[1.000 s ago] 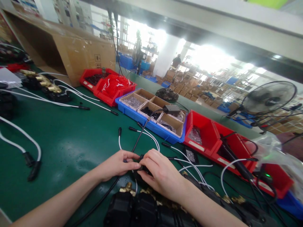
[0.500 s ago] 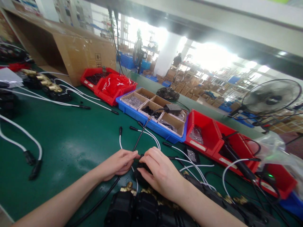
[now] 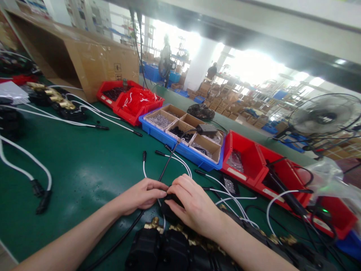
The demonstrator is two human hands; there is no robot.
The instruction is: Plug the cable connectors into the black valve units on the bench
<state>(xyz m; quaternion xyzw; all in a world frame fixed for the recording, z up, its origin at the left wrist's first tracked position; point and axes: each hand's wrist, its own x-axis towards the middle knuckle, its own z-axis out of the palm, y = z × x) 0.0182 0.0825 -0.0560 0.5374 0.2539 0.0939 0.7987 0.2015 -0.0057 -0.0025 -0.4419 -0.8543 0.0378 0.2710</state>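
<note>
My right hand (image 3: 194, 205) is curled over a black plastic part (image 3: 169, 211), with its thumb and fingers gripping the top; the palm side is hidden. My left hand (image 3: 144, 194) is closed, its thumb and forefinger tips meeting at the left edge of that part. Whatever those tips pinch is too small or hidden to make out. Just below stand black housings (image 3: 144, 246) in a row, with brass fittings (image 3: 153, 223) on top. A thin white cable runs down beside the black part, and a black cord (image 3: 124, 235) passes beneath my left hand.
Ahead sits a blue tray (image 3: 180, 150) of small parts in cardboard compartments. Red bins (image 3: 242, 158) line the right, another red bin (image 3: 135, 107) the left. White cables (image 3: 234, 199) with black plugs lie around. A cardboard box (image 3: 93, 60) stands far left.
My left forefinger and thumb have shifted slightly at the black part, the forefinger now stretched over its upper edge. My right hand keeps its grip almost unmoved. The whole view has drifted slightly.
</note>
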